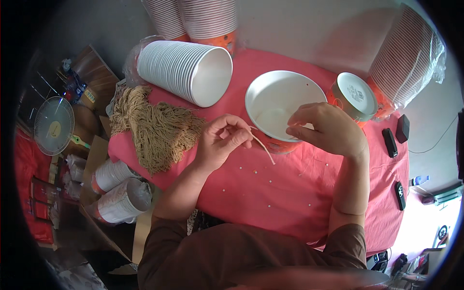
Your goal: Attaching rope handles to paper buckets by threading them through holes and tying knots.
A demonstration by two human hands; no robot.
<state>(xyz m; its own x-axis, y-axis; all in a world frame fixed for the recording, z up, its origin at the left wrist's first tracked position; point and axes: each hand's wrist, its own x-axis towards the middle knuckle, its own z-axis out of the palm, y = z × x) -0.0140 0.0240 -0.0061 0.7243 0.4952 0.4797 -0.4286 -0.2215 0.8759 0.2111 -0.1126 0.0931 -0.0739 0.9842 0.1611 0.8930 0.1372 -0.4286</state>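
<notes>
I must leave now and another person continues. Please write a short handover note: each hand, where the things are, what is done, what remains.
Left hand: fingers pinch one tan string.
Right hand: rests on the rim of the open white bowl, fingers bent inward.
Bowl stands on the red cloth; its wall shows a small hole.
String bundle lies to the left, beside the stacked bowls.
Done: one string picked.
Left: string is not yet through the bowl.

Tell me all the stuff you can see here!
paper bucket: one, white inside with an orange base, centre of the table
string piece: one, tan, pinched at the bucket rim
stack of paper buckets: one on its side, white, back left
twine pile: one, tan, left on the table
upturned bucket: one, right of centre
tablecloth: one, pink-red
fan: one, floor at left
left hand: holds the string piece
right hand: on the bucket rim
</notes>
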